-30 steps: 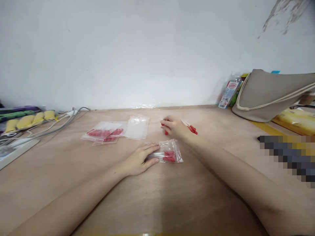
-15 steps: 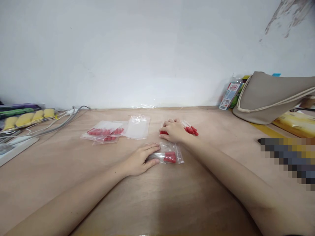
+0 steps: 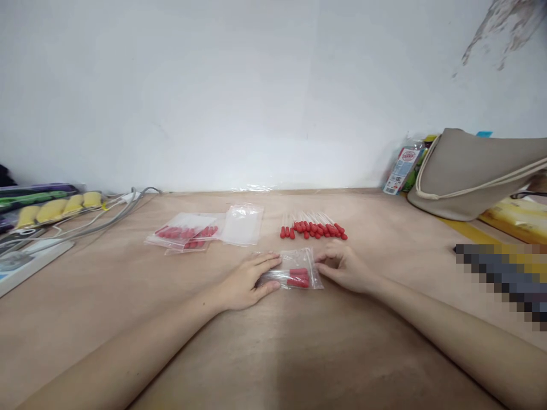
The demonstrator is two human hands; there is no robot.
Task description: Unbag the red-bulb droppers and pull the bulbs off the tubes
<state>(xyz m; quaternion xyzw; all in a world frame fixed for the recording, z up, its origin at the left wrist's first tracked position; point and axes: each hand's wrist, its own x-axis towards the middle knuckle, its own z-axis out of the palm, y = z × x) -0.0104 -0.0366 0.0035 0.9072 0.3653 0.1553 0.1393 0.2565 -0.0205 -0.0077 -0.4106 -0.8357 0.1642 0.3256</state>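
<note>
A small clear plastic bag (image 3: 299, 277) with red-capped droppers inside lies on the wooden table (image 3: 273, 353). My left hand (image 3: 250, 279) rests flat on the bag's left end, fingers stretched out. My right hand (image 3: 346, 269) is at the bag's right edge, its fingers curled and pinching the plastic. A row of several loose red-capped droppers (image 3: 313, 227) lies just behind the bag.
Filled bags of red droppers (image 3: 183, 235) and an empty clear bag (image 3: 243, 224) lie to the left. Grey cables (image 3: 98, 219) and yellow items (image 3: 55, 208) sit far left. A beige handbag (image 3: 474, 173) and packets (image 3: 401, 166) stand at the right.
My right hand has left the loose droppers and come back toward me to the bag's right edge. My left hand has stayed on the bag.
</note>
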